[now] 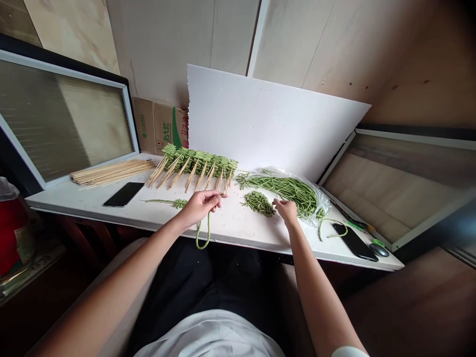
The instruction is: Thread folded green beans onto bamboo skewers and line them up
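My left hand (pixel 201 205) is closed on a long green bean (pixel 208 230), whose loop hangs below the fingers past the table's front edge. To its left lies a skewer threaded with short bean pieces (pixel 180 203), partly hidden by the hand. My right hand (pixel 287 209) is at the right side of a small heap of cut bean pieces (pixel 259 203). Its thumb and fingers are pinched together; whatever is between them is too small to make out. Behind my left hand, filled bean skewers (pixel 203 162) are stacked in a row, bare stick ends toward me.
Bare wooden skewers (pixel 111 171) lie at the left behind a phone (pixel 124 194). Whole long beans (pixel 293 191) rest in a clear plastic bag at the right. Farther right are a second phone (pixel 355 242) and a dark rounded object (pixel 379 250). A white board (pixel 267 119) leans behind.
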### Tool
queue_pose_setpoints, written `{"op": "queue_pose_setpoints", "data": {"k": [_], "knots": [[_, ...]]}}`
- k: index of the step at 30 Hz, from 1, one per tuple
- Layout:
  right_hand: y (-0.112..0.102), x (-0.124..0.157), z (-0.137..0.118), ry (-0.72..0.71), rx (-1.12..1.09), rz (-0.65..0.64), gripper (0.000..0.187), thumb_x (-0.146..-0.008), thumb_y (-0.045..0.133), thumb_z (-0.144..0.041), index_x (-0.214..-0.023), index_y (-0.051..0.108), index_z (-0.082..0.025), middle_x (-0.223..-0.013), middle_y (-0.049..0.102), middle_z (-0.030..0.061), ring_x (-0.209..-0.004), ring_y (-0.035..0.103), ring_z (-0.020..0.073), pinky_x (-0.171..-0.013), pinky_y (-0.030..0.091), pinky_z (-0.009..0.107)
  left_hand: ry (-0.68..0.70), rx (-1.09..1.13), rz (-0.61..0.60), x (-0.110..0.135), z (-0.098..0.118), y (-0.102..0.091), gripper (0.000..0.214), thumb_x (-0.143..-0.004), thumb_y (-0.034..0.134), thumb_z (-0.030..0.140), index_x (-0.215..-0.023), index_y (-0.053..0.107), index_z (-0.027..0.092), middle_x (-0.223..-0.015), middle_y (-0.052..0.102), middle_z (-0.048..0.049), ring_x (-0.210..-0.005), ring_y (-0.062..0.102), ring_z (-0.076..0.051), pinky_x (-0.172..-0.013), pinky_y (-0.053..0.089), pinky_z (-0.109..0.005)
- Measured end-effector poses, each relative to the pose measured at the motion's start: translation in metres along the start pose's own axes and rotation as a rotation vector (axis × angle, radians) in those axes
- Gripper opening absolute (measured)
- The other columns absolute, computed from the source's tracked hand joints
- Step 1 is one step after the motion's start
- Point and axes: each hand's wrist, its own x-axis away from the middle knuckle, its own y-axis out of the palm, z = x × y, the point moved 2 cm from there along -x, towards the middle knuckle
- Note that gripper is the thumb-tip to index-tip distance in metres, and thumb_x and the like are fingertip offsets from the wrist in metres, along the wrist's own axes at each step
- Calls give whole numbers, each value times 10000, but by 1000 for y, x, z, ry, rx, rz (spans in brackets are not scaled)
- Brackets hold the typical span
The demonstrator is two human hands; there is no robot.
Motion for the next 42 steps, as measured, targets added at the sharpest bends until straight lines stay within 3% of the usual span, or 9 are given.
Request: {"op": "queue_pose_setpoints", "data": {"k": [5, 8, 12, 18, 22, 29, 32, 37, 42], "knots": [[-12, 2, -16, 45, -137, -67, 405, -819, 647, -460, -881, 837, -107, -728, 722, 92, -566, 532, 150, -553, 388, 289, -30, 21, -1, 1, 0, 1, 554, -859, 829, 526, -1212, 746, 107, -874, 739, -70, -654, 637, -136, -708, 552, -325], [-18, 13, -46, -18, -411, -248, 457, -833, 713, -543, -1021, 828, -143, -773, 683, 50, -559, 445, 107, -517, 356, 255, -48, 33, -13, 3, 2, 3, 625, -856, 845, 504, -1316, 693, 109, -898, 773, -88, -645, 662, -145, -723, 574, -343], [-21, 49, -106, -257, -728, -532, 503, -883, 730, -618, -1157, 789, -200, -784, 642, 15, -571, 432, 98, -501, 341, 237, -48, 21, -35, 5, 3, 9, 689, -871, 839, 495, -1401, 621, 113, -918, 800, -110, -634, 682, -158, -736, 579, -362], [-11, 115, -165, -641, -491, -838, 463, -788, 893, -522, -1131, 804, -223, -982, 770, 76, -875, 675, 207, -616, 478, 264, 10, -13, -99, 9, 8, 16, 753, -915, 798, 497, -1526, 510, 165, -902, 803, -87, -651, 724, -178, -794, 573, -381], [-12, 126, -172, -681, -503, -714, 320, -887, 805, -532, -969, 822, -224, -964, 786, 77, -839, 696, 199, -622, 496, 279, 29, -27, -115, 9, 13, 16, 701, -932, 785, 478, -1507, 529, 169, -845, 790, -64, -652, 723, -175, -789, 569, -358], [-18, 131, -177, -739, -489, -703, 277, -945, 759, -490, -1052, 811, -241, -955, 782, 66, -852, 709, 193, -659, 517, 285, 18, 10, -134, 10, 16, 14, 705, -935, 789, 448, -1518, 519, 157, -846, 788, -73, -630, 711, -161, -763, 571, -338], [-20, 130, -178, -748, -517, -627, 248, -948, 759, -473, -1012, 798, -236, -998, 779, 71, -881, 711, 198, -663, 523, 282, -4, -3, -158, 11, 20, 12, 695, -911, 813, 445, -1482, 547, 152, -886, 789, -83, -633, 699, -155, -729, 568, -324], [-27, 128, -178, -773, -542, -473, 233, -981, 714, -452, -1007, 774, -228, -983, 746, 76, -910, 693, 203, -692, 535, 290, -32, -62, -135, 11, 25, 7, 563, -848, 860, 476, -1247, 694, 115, -829, 764, -76, -626, 679, -154, -660, 568, -302], [-35, 131, -181, -820, -501, -460, 252, -960, 739, -477, -1004, 771, -231, -987, 751, 82, -910, 689, 208, -682, 545, 295, 58, -166, -31, 13, 29, 7, 438, -891, 803, 516, -1069, 781, 116, -832, 778, -98, -563, 613, -125, -595, 545, -284]]}}
